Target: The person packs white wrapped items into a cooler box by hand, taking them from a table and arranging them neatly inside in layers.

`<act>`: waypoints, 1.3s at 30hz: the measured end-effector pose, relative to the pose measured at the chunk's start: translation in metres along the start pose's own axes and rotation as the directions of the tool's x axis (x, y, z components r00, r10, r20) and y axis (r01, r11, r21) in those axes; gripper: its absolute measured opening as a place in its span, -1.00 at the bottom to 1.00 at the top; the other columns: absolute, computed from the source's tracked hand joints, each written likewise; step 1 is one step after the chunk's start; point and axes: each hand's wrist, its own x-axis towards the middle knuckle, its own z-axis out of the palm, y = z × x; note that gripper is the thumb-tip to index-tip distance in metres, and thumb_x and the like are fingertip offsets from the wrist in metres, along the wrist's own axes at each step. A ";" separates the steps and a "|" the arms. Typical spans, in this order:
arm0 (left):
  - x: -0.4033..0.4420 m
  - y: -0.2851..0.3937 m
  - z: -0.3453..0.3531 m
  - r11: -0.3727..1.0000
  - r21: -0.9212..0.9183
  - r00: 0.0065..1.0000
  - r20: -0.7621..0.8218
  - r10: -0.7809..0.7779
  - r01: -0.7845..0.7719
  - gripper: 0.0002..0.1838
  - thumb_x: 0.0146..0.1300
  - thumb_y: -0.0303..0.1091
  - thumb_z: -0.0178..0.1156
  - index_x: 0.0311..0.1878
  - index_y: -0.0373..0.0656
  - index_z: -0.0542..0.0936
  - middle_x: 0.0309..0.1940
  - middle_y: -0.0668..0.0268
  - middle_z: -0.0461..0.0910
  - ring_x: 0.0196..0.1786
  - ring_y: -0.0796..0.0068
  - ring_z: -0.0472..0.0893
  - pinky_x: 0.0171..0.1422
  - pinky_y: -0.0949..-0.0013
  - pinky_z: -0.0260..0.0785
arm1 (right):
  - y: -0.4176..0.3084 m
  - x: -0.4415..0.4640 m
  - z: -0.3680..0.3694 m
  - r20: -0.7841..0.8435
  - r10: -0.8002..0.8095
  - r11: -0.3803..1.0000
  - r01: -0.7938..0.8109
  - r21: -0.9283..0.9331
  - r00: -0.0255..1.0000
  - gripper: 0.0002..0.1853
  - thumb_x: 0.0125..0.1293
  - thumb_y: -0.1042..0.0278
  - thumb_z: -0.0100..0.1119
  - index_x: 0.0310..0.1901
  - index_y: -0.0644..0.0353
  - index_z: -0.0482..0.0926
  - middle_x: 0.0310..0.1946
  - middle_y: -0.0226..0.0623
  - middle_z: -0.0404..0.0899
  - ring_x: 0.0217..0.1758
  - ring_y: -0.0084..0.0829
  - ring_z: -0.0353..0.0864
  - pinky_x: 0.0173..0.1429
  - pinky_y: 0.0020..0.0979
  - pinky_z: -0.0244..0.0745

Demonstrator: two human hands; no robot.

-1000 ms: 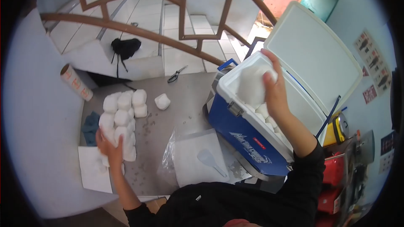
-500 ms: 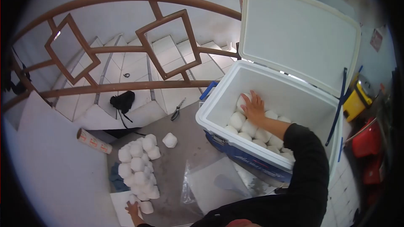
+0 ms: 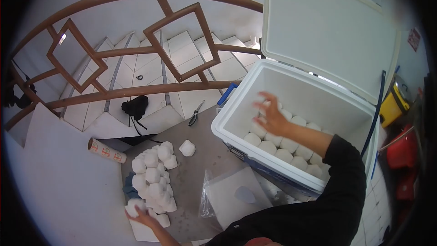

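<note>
My left hand (image 3: 144, 218) is closed around a white, fist-sized ball (image 3: 135, 206) at the near end of a pile of similar white balls (image 3: 154, 173) on the grey floor. Their sides look slightly faceted; what they are made of I cannot tell. My right hand (image 3: 272, 117) hovers, fingers spread, inside a blue-and-white cool box (image 3: 291, 78), just over the white balls (image 3: 269, 146) laid in rows along its bottom. Nothing shows between those fingers, and the hand hides some of the balls.
The cool box's lid (image 3: 325, 32) stands raised at the back. One loose ball (image 3: 187, 148) lies near pliers (image 3: 196, 113). A clear plastic bag (image 3: 236, 196) is in front of the box, a tape roll (image 3: 107, 150) at left. Brown railing (image 3: 157, 92) borders the stairs.
My right hand has come up off the balls in the box, its fingers now apart. My left hand has raised a ball slightly at the pile's near end.
</note>
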 end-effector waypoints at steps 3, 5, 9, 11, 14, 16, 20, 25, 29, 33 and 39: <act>-0.082 0.048 0.075 0.997 -0.040 0.914 0.398 0.080 -0.070 -0.09 0.10 -0.18 0.31 0.46 0.13 0.00 0.38 0.21 0.05 0.25 0.07 0.32 0.11 -0.02 0.37 | -0.087 0.048 -0.006 0.253 -0.342 0.940 0.329 0.095 0.905 -0.25 0.09 0.22 0.39 0.32 -0.09 0.24 0.24 -0.04 0.21 0.31 -0.09 0.20 0.34 -0.21 0.19; -0.144 0.101 0.127 0.907 -0.353 0.753 0.526 0.394 -0.228 0.17 -0.05 0.05 0.41 0.49 -0.08 -0.14 0.38 0.13 0.04 0.31 0.10 0.29 0.27 0.07 0.31 | -0.133 0.070 -0.025 0.390 -0.364 0.927 0.371 0.061 0.846 -0.21 0.06 0.20 0.43 0.30 0.07 0.22 0.23 -0.04 0.23 0.27 -0.13 0.27 0.33 -0.26 0.20; -0.197 0.157 0.173 0.670 -0.606 0.253 0.631 0.733 -0.430 0.28 0.00 -0.07 0.43 0.43 -0.09 -0.43 0.20 -0.11 0.20 0.19 0.11 0.37 0.17 0.18 0.38 | -0.182 0.063 -0.041 0.602 -0.078 0.779 -0.329 0.534 0.795 -0.16 0.06 0.17 0.46 0.31 0.14 0.17 0.15 -0.10 0.35 0.20 -0.24 0.40 0.28 -0.32 0.28; -0.203 0.179 0.188 0.572 -0.633 0.117 0.611 0.783 -0.522 0.24 -0.01 -0.15 0.45 0.43 -0.09 -0.38 0.24 -0.17 0.11 0.20 0.07 0.35 0.17 0.14 0.37 | -0.179 0.060 -0.045 0.506 -0.048 0.643 -0.360 0.675 0.861 -0.28 0.08 0.22 0.45 0.22 0.14 0.25 0.05 -0.18 0.43 0.13 -0.40 0.46 0.21 -0.38 0.35; -0.197 0.174 0.179 0.676 -0.564 0.100 0.728 0.678 -0.475 0.13 -0.01 -0.26 0.42 0.43 -0.17 -0.22 0.37 -0.03 -0.08 0.22 0.09 0.33 0.34 0.07 0.20 | -0.141 0.045 -0.045 0.594 0.339 0.414 -0.683 0.602 0.730 -0.43 0.16 0.05 0.36 0.08 0.12 0.35 -0.16 -0.27 0.55 -0.10 -0.51 0.52 -0.16 -0.49 0.43; -0.169 0.155 0.166 0.511 -0.109 0.164 0.873 0.459 -0.852 -0.01 -0.01 -0.32 0.42 0.42 -0.14 0.00 0.40 0.01 -0.19 0.23 0.12 0.35 0.32 0.11 0.23 | -0.102 0.031 -0.037 0.506 0.610 0.282 -0.763 0.581 0.610 -0.56 0.25 0.00 0.26 0.00 0.08 0.41 -0.31 -0.31 0.60 -0.27 -0.64 0.48 -0.36 -0.59 0.34; -0.115 0.083 0.134 0.866 0.058 0.450 0.870 0.200 -0.497 -0.15 0.00 -0.33 0.40 0.37 -0.13 0.20 0.34 0.10 0.11 0.23 0.20 0.39 0.26 0.18 0.28 | -0.010 -0.001 0.015 0.556 0.627 0.076 -0.754 0.653 0.545 -0.63 0.33 -0.01 0.12 0.01 0.03 0.41 -0.25 -0.39 0.57 -0.25 -0.59 0.49 -0.24 -0.52 0.43; -0.149 0.122 0.167 0.782 -0.227 0.168 0.907 0.387 -0.580 -0.32 0.02 -0.42 0.35 0.26 -0.20 0.35 0.21 0.14 0.38 0.21 0.18 0.41 0.26 0.20 0.27 | -0.012 0.002 0.036 0.682 0.562 -0.085 -0.787 0.610 0.468 -0.64 0.35 -0.01 0.08 0.03 0.00 0.40 -0.13 -0.41 0.52 -0.03 -0.51 0.47 0.01 -0.42 0.41; -0.184 0.133 0.201 0.844 -0.343 0.044 0.918 0.395 -0.411 -0.44 0.08 -0.43 0.29 0.20 -0.17 0.43 0.21 0.15 0.38 0.22 0.24 0.42 0.27 0.20 0.27 | -0.032 -0.008 0.017 0.639 0.458 0.541 -0.764 0.351 0.618 -0.48 0.30 -0.09 0.13 0.14 0.08 0.37 0.05 -0.25 0.46 0.16 -0.35 0.41 0.22 -0.36 0.30; -0.206 0.126 0.207 0.856 -0.384 0.060 0.902 0.428 -0.346 -0.58 0.06 -0.48 0.27 0.05 -0.19 0.54 0.15 0.13 0.41 0.21 0.19 0.43 0.30 0.19 0.25 | -0.037 -0.033 0.001 0.778 0.529 0.313 -0.930 0.193 0.339 -0.03 0.12 -0.28 0.24 0.31 0.41 0.19 0.23 0.05 0.31 0.32 -0.19 0.30 0.36 -0.30 0.18; -0.185 0.090 0.195 0.878 -0.280 0.101 0.934 0.342 -0.388 -0.66 0.08 -0.49 0.25 -0.02 -0.16 0.58 0.12 0.14 0.43 0.24 0.19 0.39 0.34 0.15 0.18 | -0.016 -0.026 0.000 0.794 0.579 0.347 -0.937 -0.035 0.184 0.10 -0.03 -0.35 0.31 0.29 0.49 0.18 0.25 0.10 0.28 0.29 -0.12 0.33 0.33 -0.25 0.24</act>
